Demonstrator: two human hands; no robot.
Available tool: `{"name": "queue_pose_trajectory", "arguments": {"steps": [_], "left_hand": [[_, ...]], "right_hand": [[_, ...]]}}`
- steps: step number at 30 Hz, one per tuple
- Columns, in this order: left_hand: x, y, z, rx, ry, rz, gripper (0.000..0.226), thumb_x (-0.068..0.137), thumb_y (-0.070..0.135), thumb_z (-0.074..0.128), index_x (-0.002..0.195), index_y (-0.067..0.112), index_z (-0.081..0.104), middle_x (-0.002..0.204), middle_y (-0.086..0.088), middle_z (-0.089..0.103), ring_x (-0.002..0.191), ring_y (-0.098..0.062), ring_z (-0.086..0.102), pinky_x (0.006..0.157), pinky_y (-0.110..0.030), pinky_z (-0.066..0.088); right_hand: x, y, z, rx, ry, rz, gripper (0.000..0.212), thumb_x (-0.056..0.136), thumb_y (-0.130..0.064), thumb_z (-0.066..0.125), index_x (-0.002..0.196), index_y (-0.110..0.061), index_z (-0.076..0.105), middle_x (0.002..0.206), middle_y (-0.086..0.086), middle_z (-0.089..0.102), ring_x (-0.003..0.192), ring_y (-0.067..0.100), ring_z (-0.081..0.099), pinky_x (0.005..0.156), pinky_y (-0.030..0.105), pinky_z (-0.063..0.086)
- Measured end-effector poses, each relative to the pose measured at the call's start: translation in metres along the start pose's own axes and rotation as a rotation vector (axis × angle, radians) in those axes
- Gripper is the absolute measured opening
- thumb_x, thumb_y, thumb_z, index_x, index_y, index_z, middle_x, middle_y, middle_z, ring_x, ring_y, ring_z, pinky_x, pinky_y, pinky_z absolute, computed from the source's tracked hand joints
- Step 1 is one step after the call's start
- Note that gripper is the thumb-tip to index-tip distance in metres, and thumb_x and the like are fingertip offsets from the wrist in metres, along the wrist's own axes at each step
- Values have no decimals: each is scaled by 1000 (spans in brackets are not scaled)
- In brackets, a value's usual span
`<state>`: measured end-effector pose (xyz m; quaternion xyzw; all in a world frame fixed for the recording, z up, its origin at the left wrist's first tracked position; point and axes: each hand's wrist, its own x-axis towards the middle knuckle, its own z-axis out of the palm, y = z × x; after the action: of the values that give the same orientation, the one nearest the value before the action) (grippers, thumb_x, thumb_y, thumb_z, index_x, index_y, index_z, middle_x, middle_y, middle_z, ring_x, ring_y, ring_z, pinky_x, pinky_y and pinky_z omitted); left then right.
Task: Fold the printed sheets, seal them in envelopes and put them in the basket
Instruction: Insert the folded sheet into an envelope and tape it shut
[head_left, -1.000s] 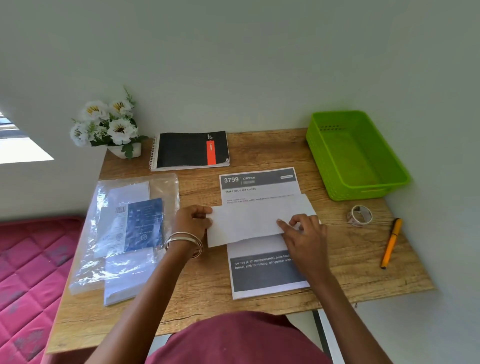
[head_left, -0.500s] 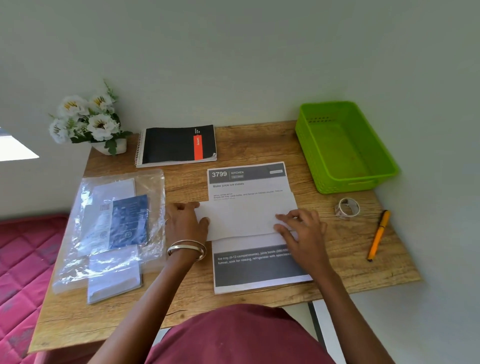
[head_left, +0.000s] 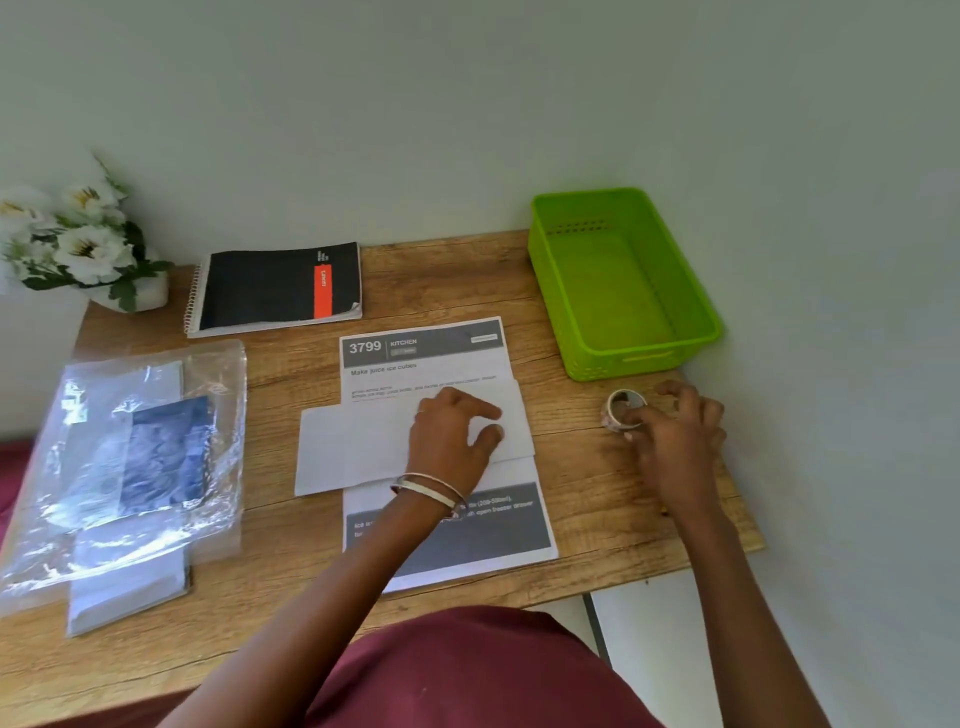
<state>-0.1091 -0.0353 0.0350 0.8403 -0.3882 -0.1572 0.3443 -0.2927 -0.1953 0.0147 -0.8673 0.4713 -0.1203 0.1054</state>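
Note:
A white envelope (head_left: 353, 452) lies across the middle of a printed sheet (head_left: 426, 358) headed "3799 KITCHEN" on the wooden desk (head_left: 571, 483). My left hand (head_left: 452, 441) rests on the envelope's right half, fingers apart and pressing down. To the right, my right hand (head_left: 675, 441) closes its fingertips on a small tape roll (head_left: 621, 410) that stands tilted on the desk. An empty green basket (head_left: 628, 358) sits at the back right, just beyond the tape roll.
A clear plastic bag of envelopes (head_left: 130, 457) lies at the left. At the back lie a black spiral notebook (head_left: 275, 286) and a pot of white flowers (head_left: 78, 244). The wall runs close along the desk's right edge.
My right hand left the envelope and moved right to the tape roll. My left hand slid from the envelope's left end to its right half. The camera has shifted right.

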Motion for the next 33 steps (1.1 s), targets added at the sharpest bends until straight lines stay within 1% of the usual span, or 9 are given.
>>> {"name": "queue_pose_trajectory", "arguments": {"steps": [4,8,11,14,18,22,26,30,33], "left_hand": [[4,36,19,-98,-125,158,21,82,20,67,102,17,70,99,-5,66,86,-19,59,80,-31,44],[11,56,33,-161,-83,192,27,82,17,67,109,16,68,97,-5,67,81,-20,62,72,-30,48],[15,60,37,-184,-48,180,22,81,18,69,102,16,71,93,-4,69,73,-16,63,70,-28,49],[16,61,39,-212,-16,147,13,77,20,73,90,17,74,85,-2,71,66,-12,61,68,-26,50],[16,61,41,-184,-1,127,5,77,21,72,78,16,73,77,2,71,63,-8,59,65,-24,48],[17,61,40,-198,-54,83,6,80,20,69,78,15,70,76,4,68,63,-3,55,62,-11,42],[17,58,38,-289,-124,29,6,82,20,67,80,15,69,68,7,64,62,-5,56,59,-11,42],[18,52,34,-405,-122,-76,6,85,16,65,80,14,68,65,2,65,57,-7,56,58,-15,45],[19,48,28,-479,-117,-133,5,84,12,65,81,12,69,74,-6,69,58,-10,59,57,-14,47]], "right_hand": [[3,2,-5,226,14,-74,17,78,-31,75,89,-19,74,126,10,50,116,26,31,91,45,35],[2,2,-11,394,-10,-193,27,75,-44,69,87,-20,73,118,2,52,110,15,31,93,47,37],[0,0,-18,467,-8,-259,36,73,-53,59,86,-22,73,114,-7,50,104,9,29,91,40,35],[-3,-2,-21,487,-22,-281,37,73,-54,57,86,-23,73,111,-9,50,104,11,32,89,36,31],[-4,-1,-20,423,-29,-304,41,73,-57,55,86,-23,72,105,-12,53,102,7,31,83,39,30],[-5,-2,-21,249,24,-314,46,75,-63,46,85,-25,71,94,-15,57,99,8,34,70,29,9],[-4,0,-19,137,72,-284,41,77,-63,45,79,-28,67,85,-12,61,95,18,46,72,31,12],[-3,6,-16,-43,99,-241,29,80,-52,53,78,-26,67,83,-7,63,92,23,53,79,39,19],[-4,9,-11,-207,125,-231,19,74,-40,74,79,-22,70,84,-1,66,91,26,56,81,41,20]]}}
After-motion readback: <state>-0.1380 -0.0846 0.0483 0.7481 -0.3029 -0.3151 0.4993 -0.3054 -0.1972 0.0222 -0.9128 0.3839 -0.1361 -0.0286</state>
